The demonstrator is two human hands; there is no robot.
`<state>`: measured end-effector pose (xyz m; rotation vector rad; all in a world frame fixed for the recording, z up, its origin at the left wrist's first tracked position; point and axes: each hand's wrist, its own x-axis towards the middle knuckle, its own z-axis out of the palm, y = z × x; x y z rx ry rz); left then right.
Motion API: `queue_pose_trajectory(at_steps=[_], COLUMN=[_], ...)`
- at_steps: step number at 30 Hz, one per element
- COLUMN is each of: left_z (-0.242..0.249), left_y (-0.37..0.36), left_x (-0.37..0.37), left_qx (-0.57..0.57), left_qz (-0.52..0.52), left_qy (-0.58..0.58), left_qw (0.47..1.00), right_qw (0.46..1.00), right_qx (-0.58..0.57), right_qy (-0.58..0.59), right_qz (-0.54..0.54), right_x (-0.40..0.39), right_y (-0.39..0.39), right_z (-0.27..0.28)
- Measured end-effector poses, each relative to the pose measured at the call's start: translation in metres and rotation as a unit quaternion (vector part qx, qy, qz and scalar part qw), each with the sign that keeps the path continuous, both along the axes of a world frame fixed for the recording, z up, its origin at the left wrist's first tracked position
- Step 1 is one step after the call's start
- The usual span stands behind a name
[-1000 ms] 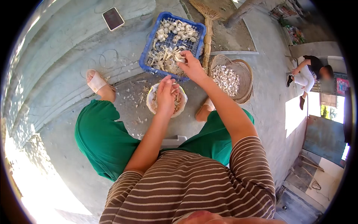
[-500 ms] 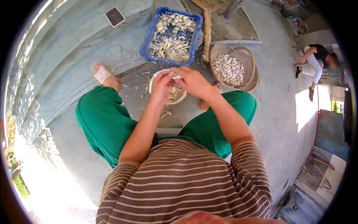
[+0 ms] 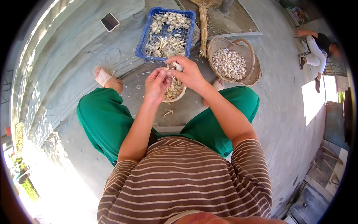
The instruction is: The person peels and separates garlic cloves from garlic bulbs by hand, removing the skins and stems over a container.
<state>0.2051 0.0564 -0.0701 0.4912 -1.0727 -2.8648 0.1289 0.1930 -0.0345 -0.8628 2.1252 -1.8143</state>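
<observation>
1. Near the upper middle of the frame, the left hand [image 3: 156, 85] has a narrow grip: its thumb and fingertips close on a slim pale strip [image 3: 167, 67], right beside the other hand's fingertips.
2. The right hand [image 3: 191, 75] curls around a whitish garlic bulb [image 3: 178, 67], its grip closed on it; part of the bulb is hidden by the fingers.
3. Below both hands, a round pale bowl [image 3: 174, 100] sits on the ground [image 3: 149, 115], holding loose peelings [image 3: 173, 89]. The hands hide part of its rim.
4. At the top middle, a blue crate [image 3: 139, 51] carries whole bulbs [image 3: 171, 21] at its far end and dry stalks and skins [image 3: 165, 46] at its near end.
5. Right of the crate stands a wicker basket [image 3: 256, 75] with an arched handle, filled with separated cloves [image 3: 229, 63]. Between the two, a straw broom [image 3: 203, 31] lies lengthwise.
6. At the upper left, a phone [image 3: 110, 22] lies dark side up.
7. At the upper right edge, a seated person [image 3: 316, 54] in pale trousers is well apart from the hands.
</observation>
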Motion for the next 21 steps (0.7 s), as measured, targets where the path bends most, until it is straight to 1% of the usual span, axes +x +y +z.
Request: queue_pose_trajectory(at_steps=[1,3,6,8,9,11,13,15,17,18,19,20,21], left_z=[0.000,0.002,0.008,0.009,0.009,0.008,0.007,0.008,0.008,0.008,0.007,0.006,0.007], left_y=[-0.002,-0.007,-0.006,-0.004,-0.002,-0.001,0.000,0.000,0.001,0.001,0.001,0.001,0.002], left_x=[0.001,0.001,0.006,0.008,0.008,0.008,0.008,0.007,0.007,0.006,0.005,0.005,0.004], left_qx=[0.001,-0.055,-0.076,-0.064,-0.051,-0.054,-0.057,-0.074,-0.092,-0.110,-0.108,-0.134,-0.159], left_qz=[-0.002,-0.039,-0.054,-0.051,-0.050,-0.047,-0.045,-0.046,-0.048,-0.049,-0.049,-0.051,-0.053], left_qy=[0.000,0.022,0.009,0.007,0.007,0.008,0.009,0.005,0.007,0.008,0.008,0.019,0.029], left_qw=[1.000,0.997,0.996,0.997,0.997,0.997,0.997,0.996,0.995,0.993,0.993,0.990,0.985], right_qw=[0.999,0.999,0.997,0.999,0.999,1.000,0.999,0.999,0.988,0.987,0.982,0.976,0.976], right_qx=[-0.011,-0.014,-0.015,-0.012,-0.012,-0.017,-0.018,-0.020,-0.040,-0.039,-0.066,-0.094,-0.093], right_qy=[0.044,0.052,0.069,0.028,0.026,0.007,-0.011,-0.027,-0.146,-0.147,-0.169,-0.190,-0.191], right_qz=[-0.002,0.005,0.018,0.015,0.015,-0.018,-0.029,-0.039,-0.043,-0.043,-0.049,-0.053,-0.053], right_x=[0.001,0.001,0.002,0.003,0.004,0.006,0.008,0.009,0.010,0.011,0.011,0.012,0.013], right_y=[-0.001,-0.001,-0.002,-0.002,-0.003,-0.005,-0.007,-0.008,-0.008,-0.009,-0.010,-0.010,-0.011], right_z=[-0.001,-0.001,0.000,-0.002,-0.003,-0.004,-0.009,-0.014,-0.019,-0.023,-0.027,-0.030,-0.031])
